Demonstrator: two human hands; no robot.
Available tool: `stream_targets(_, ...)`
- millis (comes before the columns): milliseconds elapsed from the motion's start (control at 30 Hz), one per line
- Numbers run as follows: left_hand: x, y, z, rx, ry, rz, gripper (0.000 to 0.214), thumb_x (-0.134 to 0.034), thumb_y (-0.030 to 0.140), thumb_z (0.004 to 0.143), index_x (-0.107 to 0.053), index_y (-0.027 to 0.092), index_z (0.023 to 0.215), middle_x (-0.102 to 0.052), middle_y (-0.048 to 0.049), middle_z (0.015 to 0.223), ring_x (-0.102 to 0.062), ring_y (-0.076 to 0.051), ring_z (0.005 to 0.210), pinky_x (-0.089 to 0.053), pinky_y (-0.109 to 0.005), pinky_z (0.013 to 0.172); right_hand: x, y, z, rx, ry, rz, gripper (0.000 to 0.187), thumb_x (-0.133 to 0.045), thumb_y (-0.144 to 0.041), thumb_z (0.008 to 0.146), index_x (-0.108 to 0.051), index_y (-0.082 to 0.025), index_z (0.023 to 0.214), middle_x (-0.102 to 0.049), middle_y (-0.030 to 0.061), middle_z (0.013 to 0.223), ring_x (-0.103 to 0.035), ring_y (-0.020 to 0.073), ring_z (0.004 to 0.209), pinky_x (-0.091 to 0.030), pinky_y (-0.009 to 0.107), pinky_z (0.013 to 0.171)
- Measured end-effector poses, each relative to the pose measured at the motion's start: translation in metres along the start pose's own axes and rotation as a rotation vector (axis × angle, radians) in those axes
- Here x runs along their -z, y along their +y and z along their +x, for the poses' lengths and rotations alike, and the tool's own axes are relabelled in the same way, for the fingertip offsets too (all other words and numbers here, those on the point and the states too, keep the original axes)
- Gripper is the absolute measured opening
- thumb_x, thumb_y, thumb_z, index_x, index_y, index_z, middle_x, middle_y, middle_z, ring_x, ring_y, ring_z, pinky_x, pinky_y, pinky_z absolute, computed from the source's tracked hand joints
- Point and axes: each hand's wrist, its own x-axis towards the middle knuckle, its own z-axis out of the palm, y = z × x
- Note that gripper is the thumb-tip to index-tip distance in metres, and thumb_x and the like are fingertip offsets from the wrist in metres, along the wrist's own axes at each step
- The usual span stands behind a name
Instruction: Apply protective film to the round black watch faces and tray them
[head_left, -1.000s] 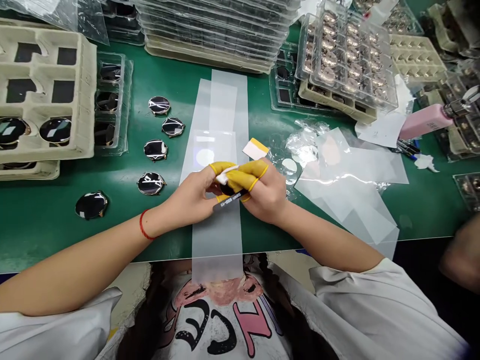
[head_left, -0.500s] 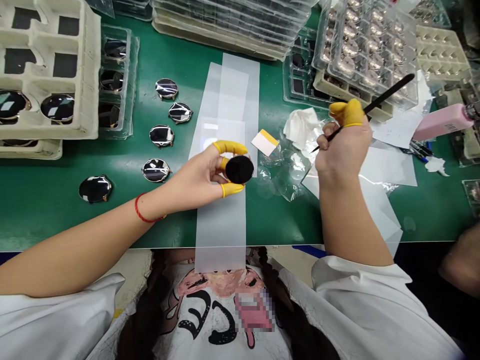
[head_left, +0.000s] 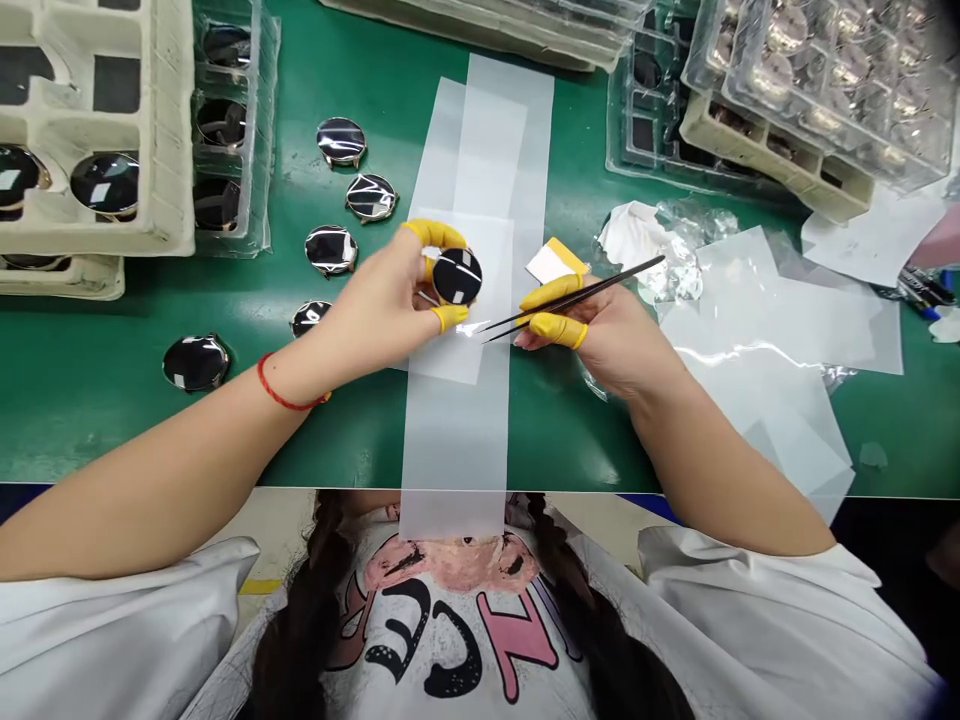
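My left hand (head_left: 386, 310), with yellow finger cots on, holds a round watch case (head_left: 457, 277) by its rim between fingers and thumb. Its black glass is tilted up and reflects light. From the right, my right hand (head_left: 619, 335) grips black tweezers (head_left: 611, 280), also with yellow finger cots. The tweezer tips are slightly apart, just below and right of the watch case. A small bright glint lies by the tips; what it is I cannot make out. Beneath both hands lie translucent white sheets (head_left: 457, 440). Just above my right fingers rests a small white and yellow pad (head_left: 553, 262).
Several similar watch cases (head_left: 341, 142) lie on the green table (head_left: 352, 430) to the left. Beige trays (head_left: 169, 200) stand at the far left, and stacked clear trays (head_left: 832, 110) at the back right. Crumpled white tissue (head_left: 634, 235) and loose clear film (head_left: 757, 380) lie at right.
My right hand has come down and left with the tweezers, bringing their tips close to the watch case. My left hand has tilted the watch case, and the view has shifted somewhat.
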Motion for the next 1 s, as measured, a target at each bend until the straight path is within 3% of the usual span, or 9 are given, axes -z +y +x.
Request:
stream_targets(133, -0.013, -0.005, -0.005, -0.048, -0.066, 0.010, 0.047, -0.068, 0.020, 0.078, -0.045, 0.022, 0.119, -0.064, -0.0017, 0.098, -0.069, -0.019, 0.085, -0.055, -0.034, 0.073, 0.010, 0.001, -0.002, 0.030, -0.014, -0.081, 0.040, -0.090, -0.049, 0.062, -0.074, -0.019, 0.082, -0.075, 0.0031, 0.084, -0.072, 0.0153, 0.074, -0.061, 0.027, 0.067)
stream_targets(300, -0.015, 0.001, -0.010, -0.068, -0.120, 0.130, 0.043, -0.063, 0.020, 0.082, -0.045, 0.019, 0.121, -0.065, -0.0017, 0.095, -0.066, -0.016, 0.079, -0.051, -0.031, 0.070, 0.015, 0.002, -0.002, 0.082, -0.030, -0.147, 0.034, -0.089, -0.047, 0.065, -0.076, -0.020, 0.081, -0.075, 0.0024, 0.085, -0.071, 0.0150, 0.076, -0.062, 0.029, 0.074)
stream_targets(567, -0.016, -0.001, -0.011, -0.065, -0.099, 0.255, 0.046, -0.062, 0.022, 0.081, -0.044, 0.018, 0.123, -0.064, -0.0029, 0.092, -0.063, -0.017, 0.074, -0.051, -0.032, 0.067, 0.015, 0.004, -0.002, 0.096, -0.045, -0.201, 0.024, -0.084, -0.041, 0.073, -0.075, -0.020, 0.082, -0.074, 0.0007, 0.084, -0.069, 0.0150, 0.078, -0.061, 0.030, 0.075)
stream_targets(867, -0.019, -0.003, -0.011, -0.106, -0.085, 0.264, 0.043, -0.059, 0.023, 0.081, -0.045, 0.018, 0.122, -0.063, -0.0030, 0.100, -0.062, -0.015, 0.074, -0.051, -0.030, 0.068, 0.010, 0.001, -0.005, 0.079, -0.035, -0.236, 0.030, -0.084, -0.048, 0.072, -0.074, -0.021, 0.081, -0.074, 0.0016, 0.085, -0.069, 0.0173, 0.081, -0.060, 0.032, 0.077)
stream_targets(1000, -0.019, -0.002, -0.011, -0.084, -0.094, 0.251, 0.045, -0.058, 0.025, 0.082, -0.044, 0.019, 0.124, -0.063, -0.0017, 0.093, -0.064, -0.016, 0.074, -0.053, -0.031, 0.068, 0.009, 0.000, -0.007, 0.084, -0.037, -0.244, 0.035, -0.083, -0.054, 0.072, -0.075, -0.021, 0.083, -0.074, 0.0017, 0.087, -0.070, 0.0182, 0.083, -0.060, 0.033, 0.078)
